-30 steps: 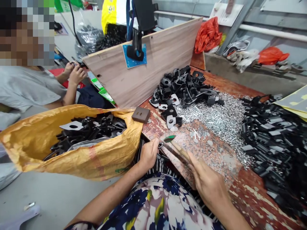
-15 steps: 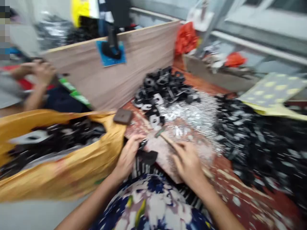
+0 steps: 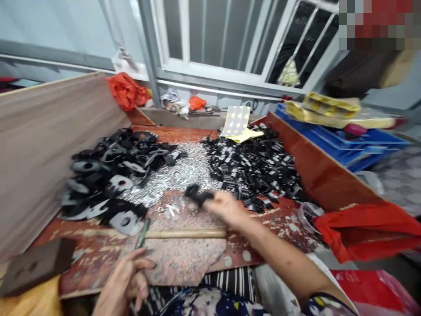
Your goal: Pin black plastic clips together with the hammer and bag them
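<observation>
Right hand point(image 3: 226, 210) pinches black plastic part point(image 3: 196, 195), long axis jutting to hand's left; left hand point(image 3: 125, 278) farther off, loosely uncurled, seemingly empty

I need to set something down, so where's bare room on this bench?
The slab looks bare between hammer handle and near edge, right of the left hand. Beyond the handle it's crowded: left parts pile, metal pins, right parts pile.

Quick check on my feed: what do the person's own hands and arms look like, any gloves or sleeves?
Both the left hand and right hand are gloveless. The right forearm is bare, with no wristband. A dark blue sleeve with a pale and yellow print covers the arm above it. No left sleeve shows.
</observation>
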A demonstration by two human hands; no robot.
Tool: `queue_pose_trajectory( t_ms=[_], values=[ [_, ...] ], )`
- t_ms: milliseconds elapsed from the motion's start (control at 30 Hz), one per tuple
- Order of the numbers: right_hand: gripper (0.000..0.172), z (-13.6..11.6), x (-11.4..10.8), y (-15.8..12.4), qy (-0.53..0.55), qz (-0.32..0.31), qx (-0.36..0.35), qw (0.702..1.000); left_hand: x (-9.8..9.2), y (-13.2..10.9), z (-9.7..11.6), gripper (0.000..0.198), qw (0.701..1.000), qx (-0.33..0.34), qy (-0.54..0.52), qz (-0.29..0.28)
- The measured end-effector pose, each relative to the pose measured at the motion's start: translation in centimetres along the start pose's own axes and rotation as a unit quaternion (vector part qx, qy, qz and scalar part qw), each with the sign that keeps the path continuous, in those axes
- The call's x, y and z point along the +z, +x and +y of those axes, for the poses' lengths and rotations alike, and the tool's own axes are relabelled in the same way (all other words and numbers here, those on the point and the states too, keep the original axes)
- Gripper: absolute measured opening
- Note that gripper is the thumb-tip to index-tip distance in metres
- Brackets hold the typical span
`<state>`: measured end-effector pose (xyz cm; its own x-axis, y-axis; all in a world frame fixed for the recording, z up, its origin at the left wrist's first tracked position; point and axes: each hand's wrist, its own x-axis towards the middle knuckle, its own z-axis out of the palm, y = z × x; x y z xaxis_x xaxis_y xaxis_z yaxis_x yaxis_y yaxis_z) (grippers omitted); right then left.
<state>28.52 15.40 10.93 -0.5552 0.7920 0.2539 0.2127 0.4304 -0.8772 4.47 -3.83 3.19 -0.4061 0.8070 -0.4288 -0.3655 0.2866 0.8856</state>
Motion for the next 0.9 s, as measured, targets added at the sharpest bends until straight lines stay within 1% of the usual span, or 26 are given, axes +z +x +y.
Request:
queue_pose_trajectory(
  t_ms=[67, 100, 133, 167, 200, 233, 267, 300, 333, 367, 400, 433, 467, 500, 533, 567, 600, 633, 700, 767, 833, 867, 900],
  values=[
    [0.052, -0.8, -6.0, 2.6, 0.035, 0.050, -0.008, 0.998, 0.4, -0.3, 0.2, 0.064, 1.000, 0.018, -0.004, -0.004],
    [0.060, -0.8, -8.4, 4.1, 0.065, 0.079, -0.026, 0.994, 0.5, -0.3, 0.2, 0.059, 1.000, 0.024, 0.000, -0.011],
    [0.062, -0.7, -10.0, 5.6, 0.139, 0.150, -0.063, 0.977, 0.5, -0.3, 0.2, 0.054, 0.999, 0.027, 0.002, -0.021],
    [0.059, -0.4, -10.6, 7.0, 0.209, 0.200, -0.087, 0.953, 0.4, -0.3, 0.2, 0.050, 0.999, 0.029, 0.003, -0.031],
    [0.052, 0.0, -10.1, 8.1, 0.251, 0.212, -0.088, 0.940, 0.3, -0.1, 0.1, 0.047, 0.999, 0.030, 0.003, -0.040],
    [0.045, 0.3, -8.6, 9.0, 0.267, 0.197, -0.072, 0.941, 0.0, 0.0, -0.1, 0.045, 0.998, 0.030, 0.002, -0.051],
    [0.036, 0.5, -6.2, 9.5, 0.253, 0.156, -0.050, 0.953, -0.2, 0.2, -0.2, 0.044, 0.998, 0.028, 0.000, -0.061],
    [0.029, 0.6, -3.1, 9.6, 0.209, 0.092, -0.031, 0.973, -0.5, 0.3, -0.4, 0.044, 0.997, 0.026, -0.003, -0.071],
    [0.023, 0.5, 0.3, 9.6, 0.136, 0.013, -0.025, 0.990, -0.7, 0.5, -0.6, 0.043, 0.996, 0.024, -0.007, -0.082],
    [0.019, 0.4, 3.8, 9.5, 0.057, -0.067, -0.048, 0.995, -0.9, 0.6, -0.7, 0.042, 0.996, 0.023, -0.010, -0.089],
    [0.019, 0.1, 7.0, 9.5, -0.029, -0.131, -0.099, 0.986, -1.1, 0.7, -0.8, 0.042, 0.995, 0.023, -0.015, -0.093],
    [0.024, -0.3, 9.9, 9.5, -0.119, -0.172, -0.166, 0.964, -1.2, 0.8, -0.9, 0.041, 0.995, 0.024, -0.019, -0.095],
    [0.026, -0.7, 12.2, 9.7, -0.190, -0.209, -0.228, 0.932, -1.3, 0.8, -0.9, 0.040, 0.995, 0.026, -0.023, -0.095],
    [0.027, -1.1, 13.9, 10.1, -0.241, -0.232, -0.273, 0.902, -1.3, 0.8, -0.9, 0.040, 0.995, 0.025, -0.027, -0.098],
    [0.025, -1.4, 14.9, 10.5, -0.273, -0.248, -0.299, 0.880, -1.3, 0.7, -0.8, 0.041, 0.994, 0.022, -0.033, -0.099],
    [0.021, -1.7, 15.4, 10.9, -0.292, -0.259, -0.307, 0.868, -1.4, 0.5, -0.7, 0.041, 0.994, 0.020, -0.040, -0.096],
    [0.019, -2.0, 15.4, 11.3, -0.293, -0.263, -0.294, 0.871, -1.4, 0.2, -0.6, 0.042, 0.995, 0.020, -0.045, -0.087],
    [0.020, -2.2, 15.0, 11.4, -0.285, -0.257, -0.271, 0.883, -1.5, -0.1, -0.5, 0.041, 0.996, 0.028, -0.048, -0.070],
    [0.027, -2.6, 13.6, 10.9, -0.261, -0.233, -0.216, 0.912, -2.0, -0.7, -0.2, 0.040, 0.997, 0.069, -0.037, -0.016],
    [0.031, -3.1, 12.4, 9.1, -0.230, -0.207, -0.164, 0.937, -2.5, -0.8, 0.1, 0.045, 0.990, 0.134, 0.008, 0.037],
    [0.025, -3.5, 12.0, 6.2, -0.205, -0.199, -0.123, 0.950, -2.8, -0.3, 0.3, 0.054, 0.974, 0.198, 0.098, 0.056],
    [0.019, -3.6, 12.1, 4.5, -0.186, -0.202, -0.099, 0.956, -2.8, 0.0, 0.2, 0.056, 0.957, 0.233, 0.161, 0.058],
    [0.018, -3.6, 12.2, 2.9, -0.165, -0.204, -0.072, 0.962, -2.7, 0.5, 0.1, 0.053, 0.934, 0.270, 0.227, 0.055]
  ],
)
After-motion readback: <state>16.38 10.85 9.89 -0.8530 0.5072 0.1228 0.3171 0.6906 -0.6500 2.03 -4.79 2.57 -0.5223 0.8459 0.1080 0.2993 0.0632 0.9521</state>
